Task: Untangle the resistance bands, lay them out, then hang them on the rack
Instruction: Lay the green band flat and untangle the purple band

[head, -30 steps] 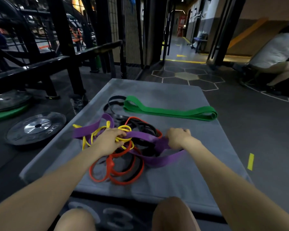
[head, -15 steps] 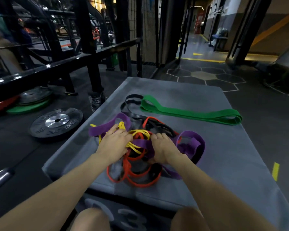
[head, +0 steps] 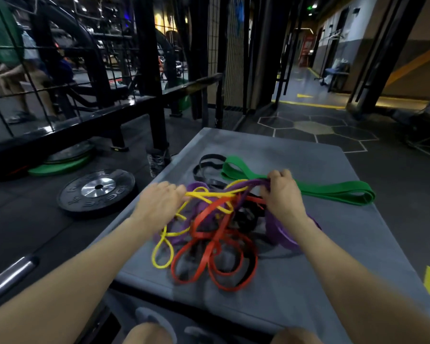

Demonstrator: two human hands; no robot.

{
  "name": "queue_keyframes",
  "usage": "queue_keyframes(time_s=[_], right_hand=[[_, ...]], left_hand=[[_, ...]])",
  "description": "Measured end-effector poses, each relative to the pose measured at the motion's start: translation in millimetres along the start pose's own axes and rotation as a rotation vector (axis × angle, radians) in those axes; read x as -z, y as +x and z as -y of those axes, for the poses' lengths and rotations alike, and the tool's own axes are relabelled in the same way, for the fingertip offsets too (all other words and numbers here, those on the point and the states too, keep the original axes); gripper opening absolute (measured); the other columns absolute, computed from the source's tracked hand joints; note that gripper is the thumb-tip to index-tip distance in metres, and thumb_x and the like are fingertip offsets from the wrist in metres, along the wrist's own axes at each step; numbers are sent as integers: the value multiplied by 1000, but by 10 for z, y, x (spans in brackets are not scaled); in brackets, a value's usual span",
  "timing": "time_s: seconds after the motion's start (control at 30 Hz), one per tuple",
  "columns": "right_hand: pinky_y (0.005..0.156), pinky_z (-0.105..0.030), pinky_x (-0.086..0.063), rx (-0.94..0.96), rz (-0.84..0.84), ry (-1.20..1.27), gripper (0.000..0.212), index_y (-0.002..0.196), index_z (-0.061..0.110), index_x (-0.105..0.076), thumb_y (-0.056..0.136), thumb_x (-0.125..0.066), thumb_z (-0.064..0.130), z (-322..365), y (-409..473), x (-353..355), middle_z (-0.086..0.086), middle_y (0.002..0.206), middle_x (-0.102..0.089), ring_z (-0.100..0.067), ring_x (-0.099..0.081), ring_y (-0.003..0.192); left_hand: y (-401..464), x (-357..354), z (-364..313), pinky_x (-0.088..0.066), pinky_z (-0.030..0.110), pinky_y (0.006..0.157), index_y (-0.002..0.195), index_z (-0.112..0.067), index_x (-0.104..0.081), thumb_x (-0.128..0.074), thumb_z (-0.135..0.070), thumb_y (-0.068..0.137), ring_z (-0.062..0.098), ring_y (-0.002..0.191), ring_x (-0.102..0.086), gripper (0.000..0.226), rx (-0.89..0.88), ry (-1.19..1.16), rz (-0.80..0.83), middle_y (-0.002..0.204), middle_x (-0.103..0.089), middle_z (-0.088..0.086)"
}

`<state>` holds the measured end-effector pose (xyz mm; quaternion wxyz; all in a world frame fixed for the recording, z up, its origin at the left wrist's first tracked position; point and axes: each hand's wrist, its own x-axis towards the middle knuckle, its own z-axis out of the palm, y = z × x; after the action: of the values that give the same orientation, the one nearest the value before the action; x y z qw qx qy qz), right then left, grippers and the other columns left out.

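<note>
Purple flat rubber band, mid-frame atop the tangle on the grey padded table, is pinched by the right hand while the left hand grips the thin yellow band; I'd draw them apart slowly, easing loops free.

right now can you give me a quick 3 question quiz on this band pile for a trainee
1. True or false: the green band is knotted into the pile with the other bands.
2. Which band does the right hand grip? A) purple band B) green C) red band
3. Fill in: the left hand holds the ___ band.

Key:
1. False. It lies stretched out apart on the grey mat, behind the pile.
2. A
3. yellow
</note>
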<state>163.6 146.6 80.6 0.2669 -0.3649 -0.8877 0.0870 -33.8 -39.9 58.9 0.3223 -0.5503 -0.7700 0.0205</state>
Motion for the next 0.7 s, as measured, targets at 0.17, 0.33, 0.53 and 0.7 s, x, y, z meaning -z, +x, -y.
queue_keyframes(time_s=[0.17, 0.33, 0.53, 0.7], right_hand=[[72, -47, -44, -51, -1, -30, 22, 100, -6, -53, 88, -53, 13, -215, -33, 80, -27, 104, -49, -47, -54, 86], [75, -41, -44, -97, 120, -113, 23, 103, -1, -51, 93, -47, 19, -307, -153, 43, -23, 108, -55, -42, -55, 99], [71, -40, -43, -46, 162, -119, 21, 99, 1, -52, 93, -46, 21, -343, -225, 91, -23, 105, -61, -41, -57, 98], [68, -37, -40, -74, 169, -121, 19, 99, 4, -55, 92, -51, 21, -475, -247, 225, -20, 103, -62, -39, -56, 98]], left_hand=[[-45, 66, 77, -47, 35, 72, 97, -12, -59, -41, -36, 97, 29, 95, -64, 31, 269, -88, 209, 96, -69, 10], [1, -6, -145, -31, 37, 106, 130, -15, -43, -52, -28, 86, 29, 130, -36, 46, 310, -318, 551, 134, -41, 10], [142, 46, -806, -30, 37, 110, 140, -13, -32, -60, -38, 69, 27, 129, -37, 80, 156, -756, 267, 140, -31, 8], [274, 82, -960, -38, 36, 97, 138, -22, -35, -56, -26, 85, 26, 119, -49, 57, 82, -674, 175, 137, -43, 1]])
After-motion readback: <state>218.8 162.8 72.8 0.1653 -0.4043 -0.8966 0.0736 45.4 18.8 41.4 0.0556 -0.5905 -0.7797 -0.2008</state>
